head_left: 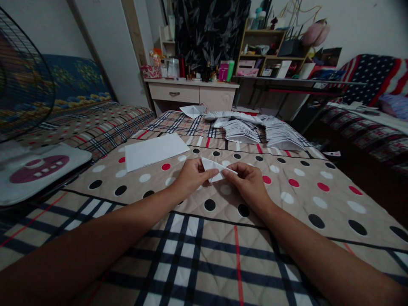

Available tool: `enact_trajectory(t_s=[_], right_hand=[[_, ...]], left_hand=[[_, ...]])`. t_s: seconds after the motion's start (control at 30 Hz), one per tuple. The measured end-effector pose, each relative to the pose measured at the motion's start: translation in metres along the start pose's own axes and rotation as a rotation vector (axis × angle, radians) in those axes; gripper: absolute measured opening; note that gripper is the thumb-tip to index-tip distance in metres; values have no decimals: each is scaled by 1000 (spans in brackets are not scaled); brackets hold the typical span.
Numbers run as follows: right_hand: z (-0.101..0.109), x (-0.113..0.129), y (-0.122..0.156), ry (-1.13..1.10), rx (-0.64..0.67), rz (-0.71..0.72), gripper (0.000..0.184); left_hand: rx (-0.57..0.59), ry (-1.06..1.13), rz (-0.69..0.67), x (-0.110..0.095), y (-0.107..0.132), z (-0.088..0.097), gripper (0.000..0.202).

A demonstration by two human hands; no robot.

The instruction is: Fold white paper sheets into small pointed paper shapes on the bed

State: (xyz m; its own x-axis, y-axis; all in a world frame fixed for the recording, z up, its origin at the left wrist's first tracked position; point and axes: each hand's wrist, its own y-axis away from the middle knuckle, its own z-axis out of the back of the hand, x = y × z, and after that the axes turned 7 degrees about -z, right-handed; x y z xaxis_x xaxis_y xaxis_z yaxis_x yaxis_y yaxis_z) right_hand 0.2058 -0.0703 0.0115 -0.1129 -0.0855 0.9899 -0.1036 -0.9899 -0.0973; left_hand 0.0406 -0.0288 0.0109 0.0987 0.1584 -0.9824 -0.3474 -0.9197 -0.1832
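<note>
A small piece of folded white paper (211, 165) is held between my two hands, just above the dotted bedspread. My left hand (193, 173) pinches its left side, thumb on top. On the other side my right hand (247, 177) grips the right corner between thumb and fingers. The paper has a straight slanting upper edge and narrows to the right. Beyond my left hand lies a stack of flat white paper sheets (156, 151). Farther off, rows of folded white papers (240, 131) are packed tightly together, with another row (282, 134) to their right.
The bed's quilted cover (188, 238) carries plaid and dots. A fan (22, 72) and a white padded item with a purple print (41, 170) are at the left. A white dresser (186, 91) and a cluttered desk with shelves (264, 42) stand behind the bed.
</note>
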Motion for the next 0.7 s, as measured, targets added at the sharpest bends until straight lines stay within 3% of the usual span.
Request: enact_trajectory(t_s=[0.2, 0.33, 0.53, 0.7], right_hand=[[-3, 3, 4, 89, 238, -45, 36], [-6, 8, 8, 115, 324, -31, 37], [-8, 8, 10, 195, 310, 11, 38], [-11, 9, 14, 143, 212, -7, 36]], left_hand=[[-75, -218, -50, 2, -1, 0, 29], [-170, -383, -183, 6, -4, 6, 43], [-211, -361, -180, 9, -8, 10, 56], [-195, -261, -131, 10, -9, 10, 59]])
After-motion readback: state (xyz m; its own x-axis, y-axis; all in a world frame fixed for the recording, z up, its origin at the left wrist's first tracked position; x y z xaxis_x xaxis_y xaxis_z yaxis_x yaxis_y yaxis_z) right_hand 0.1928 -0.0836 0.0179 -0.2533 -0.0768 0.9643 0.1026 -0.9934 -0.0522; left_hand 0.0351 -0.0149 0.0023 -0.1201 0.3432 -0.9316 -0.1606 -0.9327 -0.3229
